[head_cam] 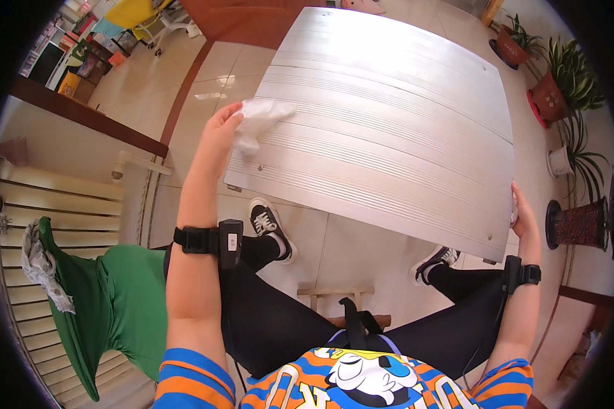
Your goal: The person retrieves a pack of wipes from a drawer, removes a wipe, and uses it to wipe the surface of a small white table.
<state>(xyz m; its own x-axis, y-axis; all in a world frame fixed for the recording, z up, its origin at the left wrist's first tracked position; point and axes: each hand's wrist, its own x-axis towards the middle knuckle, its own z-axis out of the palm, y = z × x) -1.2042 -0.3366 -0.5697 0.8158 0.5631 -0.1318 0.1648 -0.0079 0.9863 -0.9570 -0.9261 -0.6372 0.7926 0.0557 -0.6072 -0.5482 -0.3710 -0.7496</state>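
Observation:
My left hand point(224, 128) pinches a crumpled white tissue or thin cloth point(263, 120) over the left edge of a table. The loose part of it drapes onto the ribbed, silver metal tabletop point(368, 128). At the opposite side, my right hand point(525, 217) grips the tabletop's right edge near the front corner. Its fingers are partly hidden by that edge, and a small whitish patch shows beside the palm. The tabletop sits at an angle before me, with screw heads near its corners and bright glare across its far part.
Potted plants point(550, 97) line the right wall. A ribbed radiator point(56, 197) stands at left, near green fabric point(133, 301) with a grey cloth point(43, 266). My shoes point(272, 227) rest on the tiled floor. A small wooden frame point(335, 292) is between my legs.

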